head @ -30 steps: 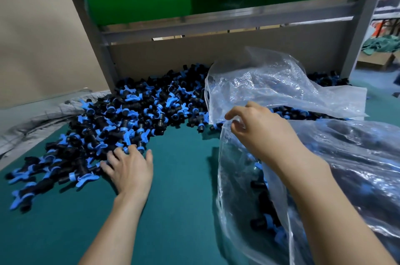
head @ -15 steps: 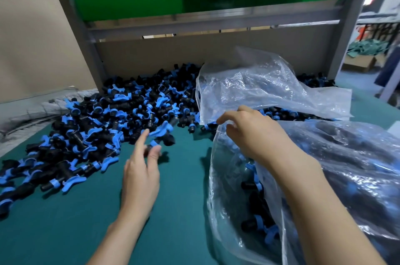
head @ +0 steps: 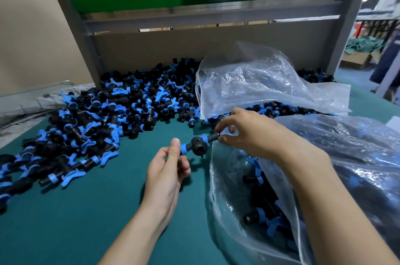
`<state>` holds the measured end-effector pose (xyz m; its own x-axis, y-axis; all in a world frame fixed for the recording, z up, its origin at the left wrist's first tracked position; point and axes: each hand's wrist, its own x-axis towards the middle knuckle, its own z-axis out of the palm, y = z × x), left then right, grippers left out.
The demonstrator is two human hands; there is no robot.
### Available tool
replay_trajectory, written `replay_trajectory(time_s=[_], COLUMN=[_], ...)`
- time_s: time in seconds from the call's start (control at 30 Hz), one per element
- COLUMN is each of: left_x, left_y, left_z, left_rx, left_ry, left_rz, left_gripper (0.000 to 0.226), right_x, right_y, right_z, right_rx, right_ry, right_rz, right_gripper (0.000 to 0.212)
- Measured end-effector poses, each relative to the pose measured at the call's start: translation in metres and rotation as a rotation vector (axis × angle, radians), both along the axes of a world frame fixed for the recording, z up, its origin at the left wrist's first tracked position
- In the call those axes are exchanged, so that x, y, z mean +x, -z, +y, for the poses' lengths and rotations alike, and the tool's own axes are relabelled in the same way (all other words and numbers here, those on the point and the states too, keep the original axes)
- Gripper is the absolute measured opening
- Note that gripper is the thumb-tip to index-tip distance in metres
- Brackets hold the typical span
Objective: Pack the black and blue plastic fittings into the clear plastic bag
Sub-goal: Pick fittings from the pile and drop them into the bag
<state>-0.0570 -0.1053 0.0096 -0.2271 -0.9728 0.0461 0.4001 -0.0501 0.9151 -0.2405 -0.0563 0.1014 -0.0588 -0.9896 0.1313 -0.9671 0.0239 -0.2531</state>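
Head view: left hand (head: 166,170), right hand (head: 249,134), fingers (head: 175,149) pinched round fitting (head: 199,146).

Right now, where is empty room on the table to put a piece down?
The bare green mat nearest you, between the fittings pile on its left and the clear bag on its right. Farther back is crowded.

no readable text or labels anywhere
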Motion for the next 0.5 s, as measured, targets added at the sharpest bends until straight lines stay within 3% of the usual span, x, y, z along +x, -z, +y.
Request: replay_trajectory(time_s=[0.5], left_x=[0.0012], left_y=[0.0044], left_z=[-0.0024], left_rx=[-0.045], left_ry=[-0.013], left_rz=[-0.027], left_gripper=[0.039], right_x=[0.0022], right_y=[0.0045], right_z=[-0.0018], right_rx=[0.079], right_ry=[-0.014], right_rz=[0.006], right_gripper=[0.022])
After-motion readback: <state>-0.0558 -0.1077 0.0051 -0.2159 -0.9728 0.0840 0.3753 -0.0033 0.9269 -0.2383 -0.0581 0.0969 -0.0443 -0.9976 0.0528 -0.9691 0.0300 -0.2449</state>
